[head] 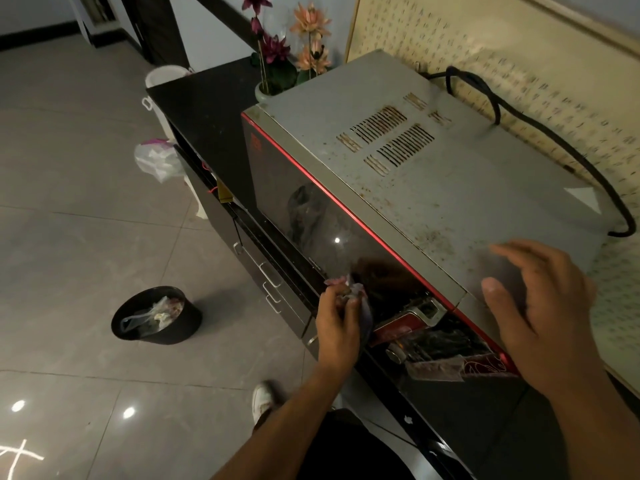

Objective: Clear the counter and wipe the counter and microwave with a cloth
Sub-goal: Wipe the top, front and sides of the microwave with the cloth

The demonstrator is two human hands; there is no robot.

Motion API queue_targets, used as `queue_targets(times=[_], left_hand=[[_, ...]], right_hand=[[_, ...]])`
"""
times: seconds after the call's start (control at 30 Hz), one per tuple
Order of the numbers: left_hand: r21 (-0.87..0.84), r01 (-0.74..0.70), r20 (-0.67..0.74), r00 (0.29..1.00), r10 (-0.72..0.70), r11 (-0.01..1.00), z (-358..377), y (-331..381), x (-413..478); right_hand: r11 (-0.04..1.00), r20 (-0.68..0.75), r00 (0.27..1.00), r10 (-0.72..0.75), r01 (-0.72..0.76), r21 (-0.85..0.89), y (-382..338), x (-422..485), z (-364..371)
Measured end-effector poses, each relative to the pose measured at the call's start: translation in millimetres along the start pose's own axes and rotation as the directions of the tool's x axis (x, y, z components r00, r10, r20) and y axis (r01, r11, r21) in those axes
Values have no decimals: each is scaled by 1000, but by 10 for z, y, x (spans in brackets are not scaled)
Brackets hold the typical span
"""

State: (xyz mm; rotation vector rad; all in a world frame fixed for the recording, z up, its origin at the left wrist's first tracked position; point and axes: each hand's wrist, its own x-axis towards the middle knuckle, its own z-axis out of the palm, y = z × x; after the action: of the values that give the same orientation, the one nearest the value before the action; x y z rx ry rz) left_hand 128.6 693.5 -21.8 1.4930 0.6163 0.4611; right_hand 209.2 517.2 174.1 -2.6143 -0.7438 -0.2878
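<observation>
The left hand (pixel 337 320) grips a bunched cloth (pixel 365 315), its fingers (pixel 330 299) curled round it and holding it against the dark glass door of the microwave (pixel 433 188), low on the door and just left of the red door handle (pixel 405 320). The right hand (pixel 543 306) is over the near right corner of the microwave's grey top with its fingers spread and a little blurred; whether they touch the metal cannot be told. Beyond those fingertips the top is speckled with brown spots around the vent slots (pixel 388 136), and a black power cable (pixel 519 116) loops along its back edge. A red mark (pixel 256 143) sits at the door's far upper corner and a small line of lettering (pixel 313 263) lies above the left fingers; both are too small to read. Behind the microwave a pale wall panel (pixel 519 46) carries rows of tiny characters, also unreadable. The microwave stands on a black worktop (pixel 207 105), where a vase of artificial flowers (pixel 277 64) stands far beyond the left hand. Left of the left hand, on the tiled floor, is a black bin (pixel 157 315) with a plastic bag inside, and farther off a white plastic bag (pixel 156 161) beside the drawers (pixel 270 275).
</observation>
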Motion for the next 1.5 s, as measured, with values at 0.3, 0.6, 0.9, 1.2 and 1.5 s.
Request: queue_targets(times=[0.3, 0.6, 0.9, 1.2, 1.5], left_hand=[[305, 63, 86, 992, -94, 950, -130, -391, 50], [308, -123, 192, 979, 65, 943, -179, -311, 11], [415, -477, 374, 866, 333, 775, -269, -311, 108], [377, -173, 262, 962, 74, 910, -272, -399, 131], [331, -122, 205, 977, 55, 936, -221, -363, 68]], right_hand=[[1000, -8, 1000, 8, -8, 18, 19, -16, 13], [999, -8, 1000, 30, -30, 18, 17, -10, 14], [997, 5, 998, 59, -59, 59, 48, -4, 38], [995, 13, 997, 82, -83, 51, 67, -14, 36], [994, 14, 994, 104, -105, 38, 7, -22, 29]])
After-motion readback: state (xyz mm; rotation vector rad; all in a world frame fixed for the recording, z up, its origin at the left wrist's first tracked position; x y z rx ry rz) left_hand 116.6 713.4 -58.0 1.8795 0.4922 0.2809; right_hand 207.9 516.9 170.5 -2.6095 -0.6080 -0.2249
